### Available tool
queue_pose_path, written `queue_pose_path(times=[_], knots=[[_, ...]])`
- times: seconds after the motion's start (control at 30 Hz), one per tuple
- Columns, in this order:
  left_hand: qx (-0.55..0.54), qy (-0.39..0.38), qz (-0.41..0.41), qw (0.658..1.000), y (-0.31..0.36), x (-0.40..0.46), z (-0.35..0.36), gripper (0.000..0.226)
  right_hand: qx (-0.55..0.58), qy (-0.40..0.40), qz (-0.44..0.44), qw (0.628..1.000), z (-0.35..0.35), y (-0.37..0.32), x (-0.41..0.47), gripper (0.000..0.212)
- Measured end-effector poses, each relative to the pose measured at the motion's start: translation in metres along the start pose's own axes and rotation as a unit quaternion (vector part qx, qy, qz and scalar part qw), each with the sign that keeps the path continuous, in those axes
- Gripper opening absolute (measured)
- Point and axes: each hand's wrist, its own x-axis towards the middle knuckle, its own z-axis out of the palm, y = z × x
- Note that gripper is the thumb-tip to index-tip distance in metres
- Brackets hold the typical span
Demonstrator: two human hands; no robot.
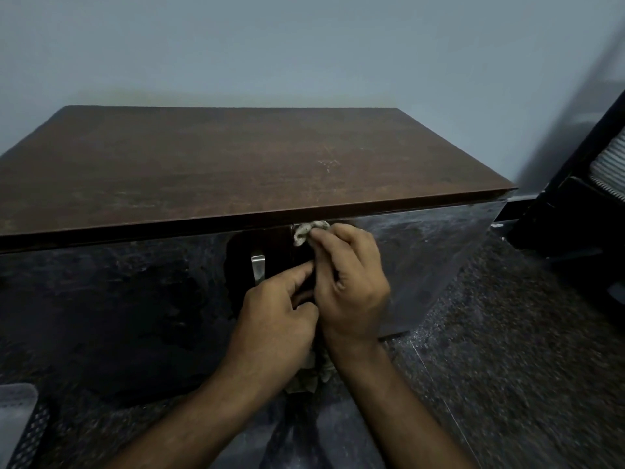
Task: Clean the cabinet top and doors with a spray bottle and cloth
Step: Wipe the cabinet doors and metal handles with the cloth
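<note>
Both hands met at the seam between the cabinet doors (422,252), just below the cabinet top (236,164). The right hand (351,279) pinched the cloth (309,231) upward against the seam; the left hand (280,319), fingers curled, gripped its trailing end directly below.

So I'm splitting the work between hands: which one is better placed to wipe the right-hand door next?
The right hand. It pinches the crumpled grey cloth against the glossy dark right door; the left hand grips only its lower part.
</note>
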Motion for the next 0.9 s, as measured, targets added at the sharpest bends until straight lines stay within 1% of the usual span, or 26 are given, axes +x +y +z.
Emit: queue_pose_path(times=[0.03, 0.13, 0.17, 0.23, 0.3, 0.37, 0.4, 0.47, 0.53, 0.57, 0.63, 0.7, 0.8, 0.87, 0.9], knots=[[-0.001, 0.003, -0.003, 1.000, -0.001, 0.001, 0.001, 0.062, -0.001, 0.011, 0.021, 1.000, -0.002, 0.005, 0.001, 0.012], [0.012, 0.009, -0.020, 1.000, -0.005, 0.002, 0.000, 0.062, 0.007, 0.070, 0.126, 0.989, -0.011, 0.016, -0.002, 0.011], [0.011, 0.008, -0.021, 1.000, -0.005, 0.002, 0.000, 0.062, 0.006, 0.068, 0.133, 0.989, -0.010, 0.014, -0.005, 0.011], [0.000, 0.003, -0.022, 1.000, -0.005, 0.003, 0.000, 0.063, 0.005, 0.042, 0.098, 0.994, -0.004, 0.006, -0.010, 0.011], [-0.005, 0.005, -0.025, 1.000, -0.006, 0.005, 0.001, 0.062, 0.007, 0.018, 0.041, 0.999, -0.002, 0.005, -0.008, 0.011], [-0.013, 0.018, -0.022, 1.000, -0.007, 0.008, 0.002, 0.058, 0.004, 0.013, 0.023, 1.000, -0.006, 0.013, -0.002, 0.012], [-0.014, 0.021, -0.022, 0.999, -0.008, 0.008, 0.002, 0.056, 0.004, 0.022, 0.044, 0.999, -0.008, 0.017, -0.002, 0.011], [-0.006, 0.022, -0.021, 1.000, -0.008, 0.007, 0.001, 0.054, 0.022, 0.039, 0.126, 0.991, -0.012, 0.018, -0.009, 0.010], [0.000, 0.021, -0.016, 1.000, -0.009, 0.006, 0.000, 0.054, 0.039, 0.019, 0.210, 0.977, -0.012, 0.011, -0.025, 0.012], [0.004, 0.018, -0.012, 1.000, -0.010, 0.005, 0.000, 0.055, 0.044, 0.006, 0.234, 0.971, -0.013, 0.007, -0.033, 0.015], [0.006, 0.007, -0.005, 1.000, -0.009, 0.005, 0.001, 0.056, 0.060, 0.003, 0.223, 0.973, -0.016, 0.003, -0.037, 0.017], [0.000, -0.003, -0.001, 1.000, -0.009, 0.007, 0.000, 0.059, 0.065, -0.007, 0.166, 0.984, -0.014, -0.001, -0.029, 0.017], [-0.002, -0.007, -0.004, 1.000, -0.010, 0.007, -0.002, 0.054, 0.046, -0.051, 0.100, 0.993, -0.009, -0.008, -0.017, 0.020], [-0.010, 0.000, -0.008, 1.000, -0.009, 0.007, -0.002, 0.054, 0.062, -0.047, 0.110, 0.991, -0.010, -0.011, -0.014, 0.018], [-0.015, 0.007, -0.009, 1.000, -0.008, 0.007, -0.002, 0.056, 0.086, -0.032, 0.141, 0.986, -0.012, -0.011, -0.011, 0.016]])
